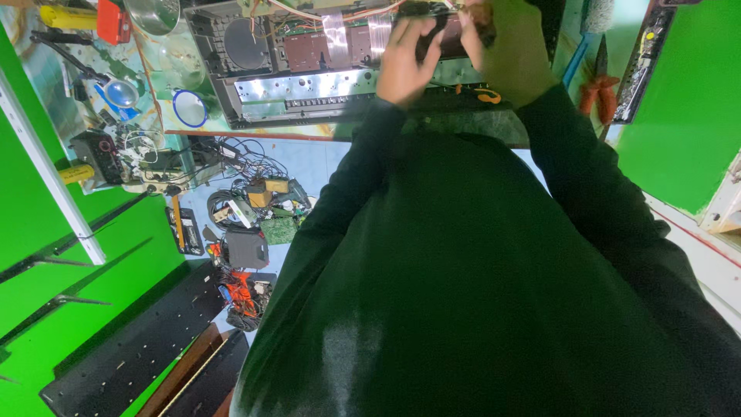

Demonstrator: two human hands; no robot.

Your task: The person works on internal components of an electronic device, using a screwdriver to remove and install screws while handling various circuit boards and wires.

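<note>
Gripping a dark oblong part (451,35) from both ends, the left hand (405,66) and right hand (505,54) close on it above the opened electronic chassis (309,69) on the worktop (154,116). Holding it at both ends probably keeps it level over the boards. The chassis shows a perforated bright metal plate, brown circuit boards and flat ribbon cables. A round magnifier (121,93) lies left; orange-handled pliers (600,89) right; tangled wires (247,197) below on the floor.

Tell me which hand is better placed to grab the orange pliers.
Right, probably. The right hand is nearer the pliers, which lie past the chassis; the left hand is farther off. Both grip the dark part.
</note>
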